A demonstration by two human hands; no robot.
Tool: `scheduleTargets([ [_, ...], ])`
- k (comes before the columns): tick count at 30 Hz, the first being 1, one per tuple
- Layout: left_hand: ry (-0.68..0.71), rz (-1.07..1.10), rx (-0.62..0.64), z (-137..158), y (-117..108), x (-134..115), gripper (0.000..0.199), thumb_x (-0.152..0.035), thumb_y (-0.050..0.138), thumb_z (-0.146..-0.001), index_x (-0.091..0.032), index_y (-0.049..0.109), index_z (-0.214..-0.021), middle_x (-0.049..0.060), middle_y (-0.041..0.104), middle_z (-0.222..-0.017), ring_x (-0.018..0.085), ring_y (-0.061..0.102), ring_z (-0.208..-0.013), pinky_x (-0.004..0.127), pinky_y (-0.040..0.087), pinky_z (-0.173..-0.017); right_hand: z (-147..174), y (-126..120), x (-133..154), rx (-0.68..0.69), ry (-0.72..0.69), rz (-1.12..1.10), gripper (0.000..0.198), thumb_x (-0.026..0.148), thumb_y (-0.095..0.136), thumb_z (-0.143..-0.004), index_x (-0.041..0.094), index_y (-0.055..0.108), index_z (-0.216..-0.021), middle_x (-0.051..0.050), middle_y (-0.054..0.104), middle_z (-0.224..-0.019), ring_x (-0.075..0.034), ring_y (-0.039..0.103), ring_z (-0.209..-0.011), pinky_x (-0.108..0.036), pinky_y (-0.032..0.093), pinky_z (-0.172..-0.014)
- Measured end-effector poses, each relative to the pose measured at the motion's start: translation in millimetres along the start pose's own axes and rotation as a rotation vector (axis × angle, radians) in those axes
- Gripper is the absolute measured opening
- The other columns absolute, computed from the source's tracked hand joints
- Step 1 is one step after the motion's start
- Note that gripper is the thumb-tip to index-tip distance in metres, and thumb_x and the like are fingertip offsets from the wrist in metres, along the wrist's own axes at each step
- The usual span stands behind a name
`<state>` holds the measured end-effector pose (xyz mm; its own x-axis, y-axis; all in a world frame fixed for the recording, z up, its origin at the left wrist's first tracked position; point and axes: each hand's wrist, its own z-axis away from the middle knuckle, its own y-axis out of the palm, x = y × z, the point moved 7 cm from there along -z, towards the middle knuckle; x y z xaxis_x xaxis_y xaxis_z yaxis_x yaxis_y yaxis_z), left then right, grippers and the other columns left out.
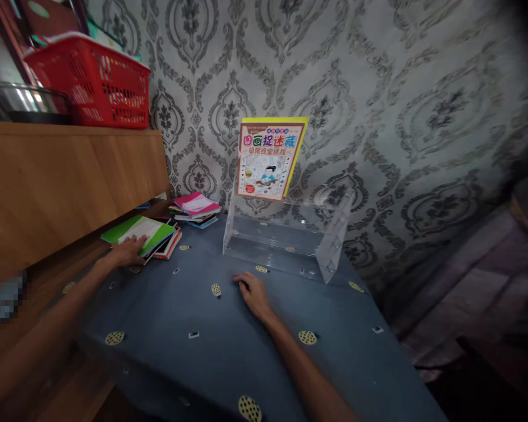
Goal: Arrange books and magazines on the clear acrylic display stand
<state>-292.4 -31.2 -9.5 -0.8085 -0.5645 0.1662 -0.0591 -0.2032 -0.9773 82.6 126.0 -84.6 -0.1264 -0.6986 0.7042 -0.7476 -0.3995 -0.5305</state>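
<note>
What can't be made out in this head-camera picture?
In the head view:
Left hand: its own back hides the palm and any grip on the green book.
Book covers under the pink book: hidden by it.
Red basket's contents: mostly hidden by its walls.
Smallest print on the Chinese picture book: too small.
Right forearm: cut off by the bottom edge.

On the book (260, 167) standing at the back of the clear rack (332, 241), large coloured characters read "图画捉迷藏". The brown line just under them seems to read "极限视觉挑战". Smaller print above the title, and in the red oval at the cover's bottom, is too small to read. On the tablecloth (246, 357) in front of the rack, little white labels (194, 334) carry dark lettering, too blurred to make out.
</note>
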Motion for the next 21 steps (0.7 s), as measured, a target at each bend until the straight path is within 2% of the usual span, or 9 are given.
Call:
scheduleTargets([
  [5,0.046,-0.045,0.037,7.9,0.4,-6.9,0.084,-0.042,0.051,-0.089,-0.012,0.019,-0.16,0.028,0.028,-0.16,0.042,0.033,-0.146,0.056,0.04,-0.107,1.4,-0.1,1.6,-0.006,0.005,0.0,0.031,0.005,0.047,-0.084,0.02,0.073,-0.09,-0.008,0.073,-0.099,-0.021,0.068,-0.095,-0.037,0.052,-0.089],
  [8,0.098,-0.065,0.019,14.1,1.6,-17.7,0.076,-0.04,0.048,-0.093,-0.012,0.024,-0.159,0.028,0.034,-0.158,0.041,0.039,-0.143,0.052,0.04,-0.107,1.7,0.5,-0.3,-0.011,0.008,-0.004,0.032,0.005,0.047,-0.083,0.022,0.073,-0.09,-0.007,0.073,-0.1,-0.02,0.068,-0.095,-0.037,0.052,-0.09],
  [14,0.188,-0.102,-0.145,32.8,2.9,-43.6,0.058,-0.037,0.037,-0.1,-0.013,0.037,-0.152,0.025,0.049,-0.146,0.038,0.054,-0.13,0.05,0.044,-0.102,1.7,0.5,-2.6,-0.003,0.007,-0.008,0.032,0.005,0.048,-0.083,0.021,0.074,-0.091,-0.007,0.073,-0.101,-0.021,0.068,-0.097,-0.037,0.052,-0.091],
  [18,0.181,-0.126,-0.231,40.9,-1.9,-53.6,0.054,-0.037,0.035,-0.102,-0.011,0.039,-0.149,0.026,0.053,-0.142,0.038,0.057,-0.125,0.05,0.046,-0.099,2.5,0.1,-1.0,0.007,0.005,-0.01,0.031,0.006,0.047,-0.084,0.021,0.074,-0.091,-0.007,0.073,-0.103,-0.02,0.067,-0.097,-0.036,0.051,-0.092],
  [21,0.184,-0.079,-0.296,45.7,-11.9,-61.0,0.048,-0.032,0.037,-0.101,-0.015,0.046,-0.144,0.021,0.057,-0.141,0.035,0.057,-0.126,0.048,0.045,-0.102,3.2,-0.1,-1.0,0.01,0.012,-0.005,0.03,0.008,0.048,-0.084,0.021,0.074,-0.091,-0.007,0.073,-0.104,-0.02,0.068,-0.098,-0.036,0.051,-0.092],
])
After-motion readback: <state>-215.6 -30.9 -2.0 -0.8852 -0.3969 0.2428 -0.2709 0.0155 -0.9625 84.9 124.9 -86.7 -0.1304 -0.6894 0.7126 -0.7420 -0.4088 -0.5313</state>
